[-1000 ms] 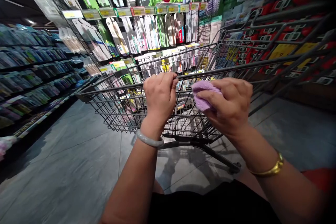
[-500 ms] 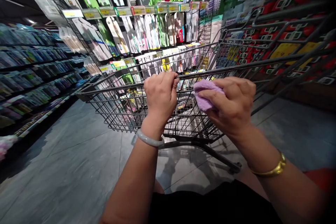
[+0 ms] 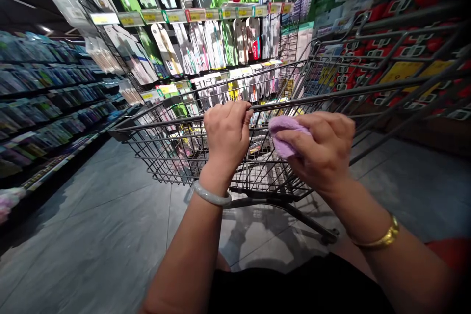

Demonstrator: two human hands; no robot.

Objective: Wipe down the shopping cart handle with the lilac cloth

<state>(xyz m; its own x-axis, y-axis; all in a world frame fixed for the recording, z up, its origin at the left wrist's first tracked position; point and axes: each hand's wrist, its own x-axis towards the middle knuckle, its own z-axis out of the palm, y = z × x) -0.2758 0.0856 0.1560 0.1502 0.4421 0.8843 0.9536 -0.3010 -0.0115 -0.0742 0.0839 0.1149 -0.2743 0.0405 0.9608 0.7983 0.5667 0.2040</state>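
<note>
A dark wire shopping cart (image 3: 176, 159) stands sideways in front of me. My left hand (image 3: 226, 130) is closed around the top rim of its near side, fingers curled over the bar. In my right hand (image 3: 324, 149) is a folded, fuzzy purple cloth (image 3: 282, 132), pinched between thumb and fingers. That hand is just below the same rim, to the right of my left hand. Whether the cloth touches the cart's wires I cannot tell.
Behind the cart is a rack of packaged goods (image 3: 221, 39) with price strips. Long shelves (image 3: 47, 93) run along the left. Red packs (image 3: 371, 54) hang at the right beyond the cart. Grey floor tiles (image 3: 106, 225) extend below.
My right hand has shifted slightly left with the purple cloth. My left hand keeps its grip on the cart's rim.
</note>
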